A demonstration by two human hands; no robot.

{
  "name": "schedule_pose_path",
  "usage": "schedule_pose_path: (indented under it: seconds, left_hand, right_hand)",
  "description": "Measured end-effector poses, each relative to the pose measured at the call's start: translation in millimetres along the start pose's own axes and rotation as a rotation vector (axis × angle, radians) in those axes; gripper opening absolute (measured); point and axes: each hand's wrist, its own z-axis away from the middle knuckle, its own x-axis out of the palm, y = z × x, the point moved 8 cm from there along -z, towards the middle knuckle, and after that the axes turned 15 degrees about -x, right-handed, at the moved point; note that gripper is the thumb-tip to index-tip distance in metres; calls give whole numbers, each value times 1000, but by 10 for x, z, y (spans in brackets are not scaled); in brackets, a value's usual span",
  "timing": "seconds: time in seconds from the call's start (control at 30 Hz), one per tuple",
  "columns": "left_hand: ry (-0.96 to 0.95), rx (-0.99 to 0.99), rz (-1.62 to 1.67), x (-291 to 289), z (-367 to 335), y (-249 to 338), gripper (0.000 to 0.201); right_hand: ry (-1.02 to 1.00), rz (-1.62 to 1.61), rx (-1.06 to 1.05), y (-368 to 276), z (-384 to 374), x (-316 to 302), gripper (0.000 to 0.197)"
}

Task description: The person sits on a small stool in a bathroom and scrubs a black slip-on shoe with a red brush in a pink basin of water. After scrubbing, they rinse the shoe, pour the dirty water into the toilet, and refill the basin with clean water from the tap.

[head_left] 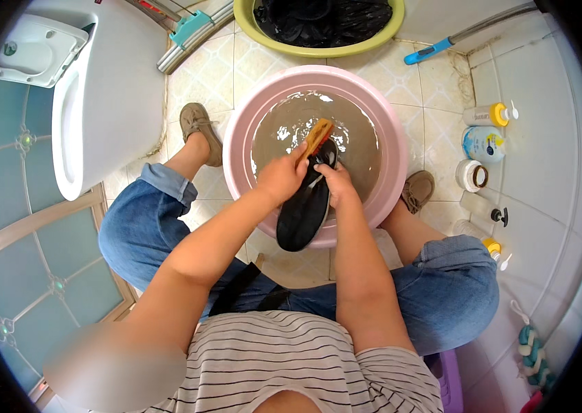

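Observation:
A pink basin (387, 172) of murky grey water stands on the tiled floor between my feet. My right hand (337, 183) grips a black shoe (302, 213) by its upper end; the shoe's sole faces up and its heel hangs over the basin's near rim. My left hand (281, 177) holds a wooden scrub brush (318, 135) against the shoe's toe end, just above the water.
A white toilet (108, 96) stands at the left. A yellow-green basin (318, 48) holding black cloth sits behind the pink one. Several bottles and jars (483, 144) line the right wall. A blue-handled tool (428, 52) lies at the back right.

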Motion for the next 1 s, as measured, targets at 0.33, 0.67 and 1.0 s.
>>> schedule_pose_path:
  seconds: [0.33, 0.67, 1.0]
  left_hand:
    - [-7, 55, 192, 59, 453, -257, 41]
    - [-36, -41, -136, 103, 274, -20, 42]
    - [-131, -35, -195, 217, 435, 63, 45]
  right_hand:
    - [67, -193, 151, 298, -217, -177, 43]
    - [193, 164, -72, 134, -226, -252, 31]
    - [314, 297, -27, 68, -84, -330, 30]
